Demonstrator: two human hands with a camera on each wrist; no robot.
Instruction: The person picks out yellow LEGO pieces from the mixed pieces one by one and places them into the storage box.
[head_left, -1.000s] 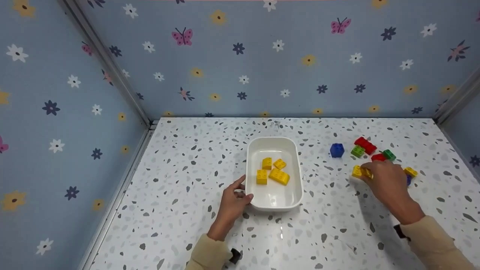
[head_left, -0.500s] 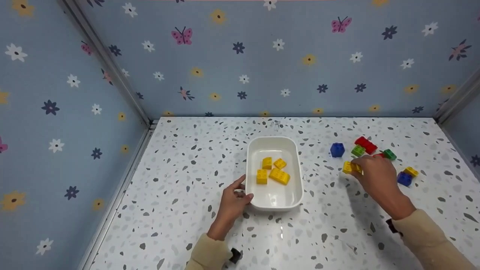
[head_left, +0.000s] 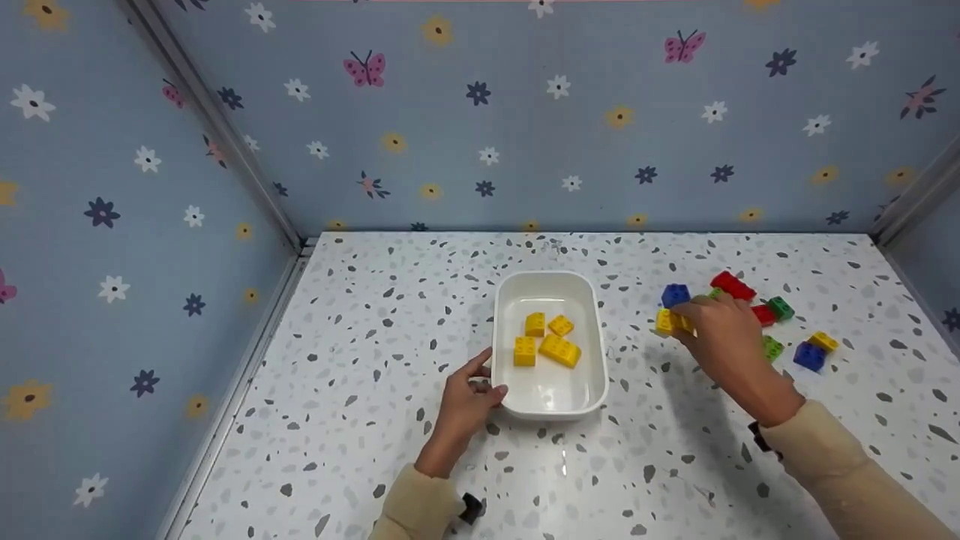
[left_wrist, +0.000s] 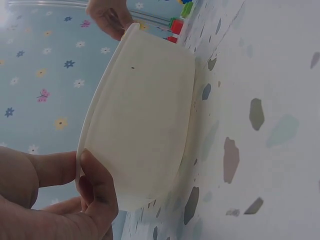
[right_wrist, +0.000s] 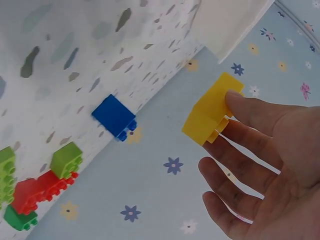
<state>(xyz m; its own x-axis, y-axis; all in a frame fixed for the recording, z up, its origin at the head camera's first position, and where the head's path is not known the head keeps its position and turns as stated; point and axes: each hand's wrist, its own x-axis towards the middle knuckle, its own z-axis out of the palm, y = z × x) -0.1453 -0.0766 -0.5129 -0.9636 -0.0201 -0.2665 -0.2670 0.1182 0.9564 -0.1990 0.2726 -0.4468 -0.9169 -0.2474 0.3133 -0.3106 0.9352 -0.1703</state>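
Note:
My left hand [head_left: 466, 405] holds the left rim of a white plastic tub [head_left: 551, 397]; in the left wrist view its thumb and finger pinch the rim [left_wrist: 102, 95]. Several yellow toy building bricks [head_left: 559, 350] lie inside the tub. To the tub's right, my right hand [head_left: 727, 341] pinches a yellow toy building brick [right_wrist: 210, 110] between thumb and fingers, raised off the table. In the head view that brick appears just in front of a blue brick [head_left: 676, 295], and the fingers cover part of it.
Right of the tub lie red bricks [head_left: 733, 286], a dark green brick [head_left: 781, 307], a light green brick [head_left: 773, 348] and a blue brick [head_left: 809, 356] beside a yellow one [head_left: 823, 342]. The speckled table [head_left: 360, 360] meets patterned wall panels [head_left: 480, 135] at the back and sides.
My right hand has moved left toward the tub with the yellow brick, away from the other bricks, uncovering the blue, red and light green ones. The left hand and tub stay in place.

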